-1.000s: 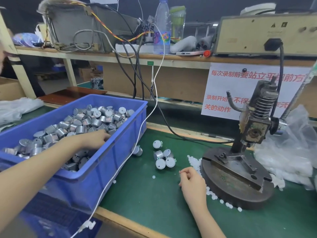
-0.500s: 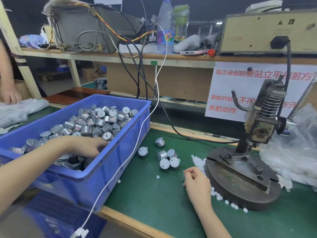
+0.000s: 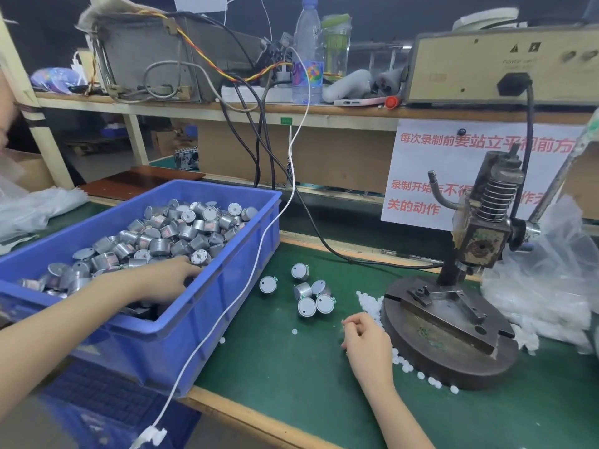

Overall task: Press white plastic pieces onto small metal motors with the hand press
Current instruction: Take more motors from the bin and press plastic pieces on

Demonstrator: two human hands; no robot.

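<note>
One wide-angle view only, worn on the person's head: it faces forward and tilts down, close over the near edge of the green counter (image 3: 285, 367), with the blue bin (image 3: 181, 345) at left, the hand press (image 3: 486, 222) at right and the shelf (image 3: 324, 113) running across the top

Bench (image 3: 291, 390): bin (image 3: 207, 332) at near left, motors (image 3: 168, 231) heaped in it. Left hand (image 3: 165, 281) inside the bin, on the heap. Loose motors (image 3: 308, 296) on the bench just right of the bin. Hand press (image 3: 479, 228) further right, with plastic pieces (image 3: 369, 303) strewn along the left and near sides of its base. Right hand (image 3: 366, 341) on the bench, near of the loose motors, beside the pieces. Bags (image 3: 551, 286) right of the press. Shelf (image 3: 194, 108) behind, carrying a bottle (image 3: 306, 56).
</note>
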